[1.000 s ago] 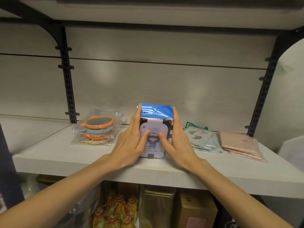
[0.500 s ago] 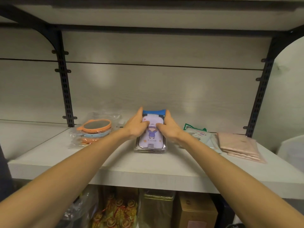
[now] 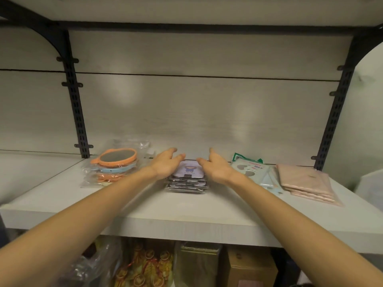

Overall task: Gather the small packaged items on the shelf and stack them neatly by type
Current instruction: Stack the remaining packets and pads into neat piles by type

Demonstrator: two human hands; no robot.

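Now flat, squared packet stack [image 3: 186,181] — purple cartoon label on top

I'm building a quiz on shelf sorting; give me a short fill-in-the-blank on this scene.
1. The cartoon packet stack lies between the two ____.
2. The top mirror in the left pile has an ____ frame.
3. The pile at the far right of the shelf is ____ in colour.
Missing words: hands; orange; pink

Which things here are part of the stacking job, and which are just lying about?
Job:
purple cartoon packets, stacked between left hand and right hand
bagged mirrors
green packets
pink packets

Lying about:
gold bags and cardboard box below the shelf
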